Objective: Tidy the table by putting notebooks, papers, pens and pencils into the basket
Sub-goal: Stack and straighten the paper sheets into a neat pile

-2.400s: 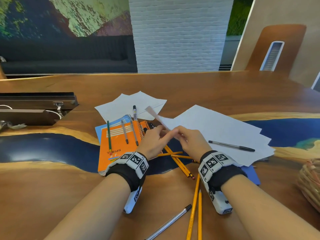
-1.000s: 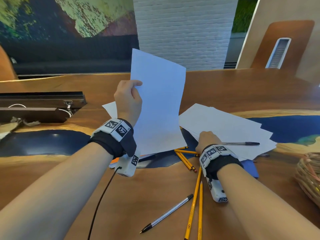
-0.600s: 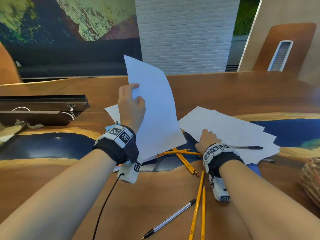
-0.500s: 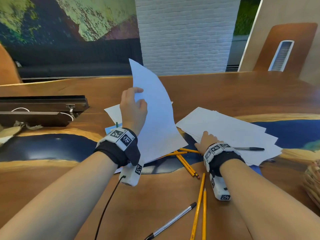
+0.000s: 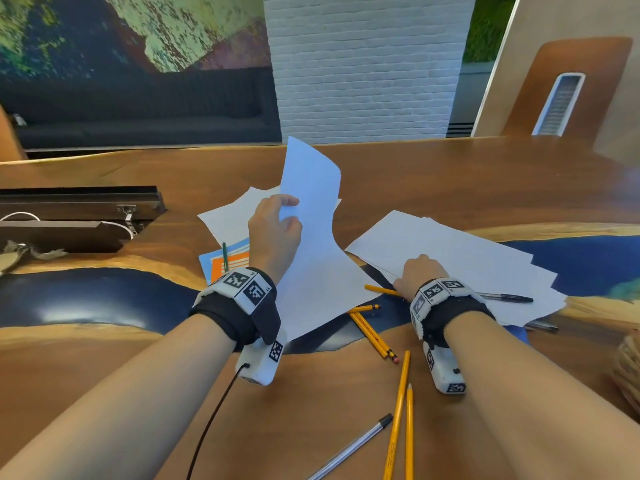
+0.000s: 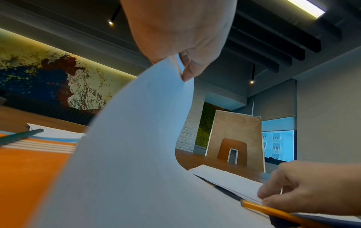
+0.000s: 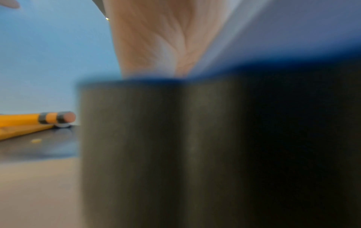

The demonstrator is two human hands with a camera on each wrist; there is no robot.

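My left hand [image 5: 277, 230] pinches a white sheet [image 5: 311, 244] by its left edge, thumb on the front. The sheet stands curved, its lower end resting on the table over the orange notebook [image 5: 232, 266]. In the left wrist view the same sheet [image 6: 136, 154] hangs from my left hand [image 6: 183, 66]. My right hand [image 5: 419, 271] lies at the near corner of the paper stack [image 5: 457, 251], and its fingers [image 6: 263, 192] pinch the stack's edge. A black pen [image 5: 502, 298] lies on the stack. Several yellow pencils [image 5: 372, 336] lie between my wrists.
The wicker basket [image 5: 628, 368] shows at the right edge. Two yellow pencils [image 5: 398, 417] and a clear pen [image 5: 349, 445] lie near me. A green pencil [image 5: 224, 252] rests on the notebooks. A dark cable box [image 5: 69, 216] sits at the left. The right wrist view is blurred and mostly dark.
My left hand lifted one sheet off the stack, then lowered it so that it bends onto the table. My right hand stayed at the stack's near corner.
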